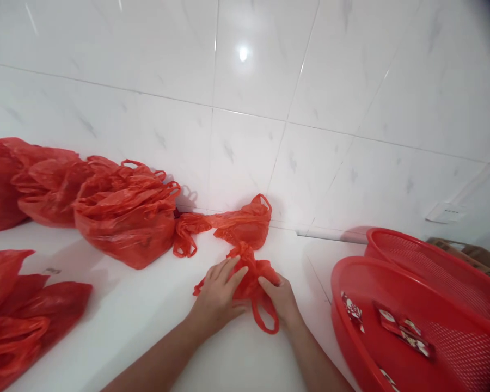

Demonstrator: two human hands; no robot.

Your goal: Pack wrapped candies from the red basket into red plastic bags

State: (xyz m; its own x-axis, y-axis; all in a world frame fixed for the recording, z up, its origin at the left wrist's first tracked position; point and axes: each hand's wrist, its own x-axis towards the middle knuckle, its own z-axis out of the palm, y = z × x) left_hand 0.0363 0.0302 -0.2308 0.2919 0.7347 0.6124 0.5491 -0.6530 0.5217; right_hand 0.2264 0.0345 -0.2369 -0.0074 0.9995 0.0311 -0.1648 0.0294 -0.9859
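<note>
A small red plastic bag point(251, 275) with loop handles is crumpled on the white table between my hands. My left hand point(220, 291) lies over its left side, fingers bent around the plastic. My right hand point(281, 296) pinches the bag's right edge between thumb and fingers. One handle loop hangs down toward me, between the hands. What the bag contains, if anything, is hidden. Just behind it, against the wall, rests another crumpled red bag point(245, 223).
Full red bags point(126, 218) line the wall on the left, with more red bags point(36, 316) nearer me. At right stand two red plastic baskets, the front basket point(353, 267) holding several wrapped snacks point(406, 329) and the rear basket point(433, 258) behind it. A socket point(446, 213) is on the tiled wall.
</note>
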